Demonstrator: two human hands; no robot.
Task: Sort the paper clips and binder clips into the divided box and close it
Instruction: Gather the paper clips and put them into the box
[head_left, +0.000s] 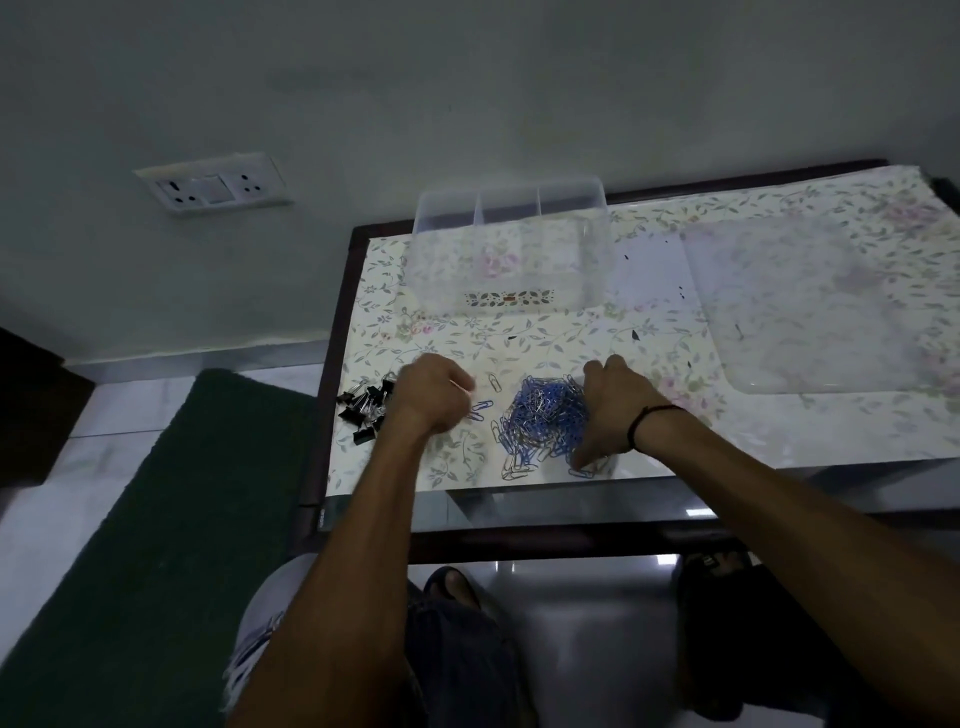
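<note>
Now the left hand is curled beside the binder clips; right hand fingers rake the paper clips

Your forearms bare, no sleeves. Dark cord bracelet on your right wrist. Dark trousers, dark sandals on your feet.

A single wide-angle view from the person's head looks forward and steeply down, close over the near edge of the worktop. Both forearms reach in from the bottom of the frame. The wall fills the top, and the floor shows below.
</note>
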